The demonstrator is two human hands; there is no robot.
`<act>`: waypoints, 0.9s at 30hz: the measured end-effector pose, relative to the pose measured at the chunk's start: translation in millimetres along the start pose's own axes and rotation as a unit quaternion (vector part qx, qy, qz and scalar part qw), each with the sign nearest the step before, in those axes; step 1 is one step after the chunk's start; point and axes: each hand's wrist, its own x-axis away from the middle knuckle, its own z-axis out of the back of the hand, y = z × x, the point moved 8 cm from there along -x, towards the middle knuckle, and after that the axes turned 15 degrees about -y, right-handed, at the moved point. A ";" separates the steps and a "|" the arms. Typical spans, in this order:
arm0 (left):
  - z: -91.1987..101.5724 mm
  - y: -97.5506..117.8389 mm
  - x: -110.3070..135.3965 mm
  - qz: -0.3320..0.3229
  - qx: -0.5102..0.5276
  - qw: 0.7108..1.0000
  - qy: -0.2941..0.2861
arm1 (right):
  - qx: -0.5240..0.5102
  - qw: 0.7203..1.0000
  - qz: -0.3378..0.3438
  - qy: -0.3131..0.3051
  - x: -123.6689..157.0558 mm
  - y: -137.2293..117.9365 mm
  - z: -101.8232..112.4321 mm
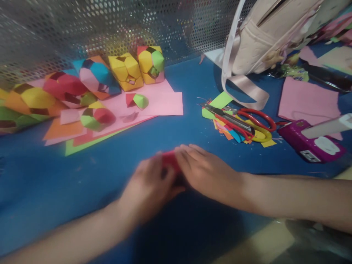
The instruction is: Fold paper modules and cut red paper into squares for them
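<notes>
A piece of red paper (170,158) lies between my two hands over the near part of the blue table. My left hand (150,185), blurred by motion, has its thumb and fingers curled around the paper's left side. From the right, my right hand (203,167) is closed on the other side, its fingers pressed together over the paper. Most of the paper is hidden by the fingers, so its folded shape does not show. Beyond my hands, small folded paper pieces (140,101) in red and green rest on pink paper sheets (167,104).
Folded paper boxes (126,71) line the perforated metal panel (176,29). Right of centre, a box cutter (228,117) and red-and-yellow-handled scissors (258,124) lie on paper scraps (220,101). A purple power strip (308,143), pink sheets (308,97) and a cream bag (253,44) are further right.
</notes>
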 end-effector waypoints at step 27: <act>-5.6 -31.3 -7.6 -0.052 0.171 0.979 0.102 | -0.308 0.925 -0.161 -0.151 -11.9 102.7 -6.6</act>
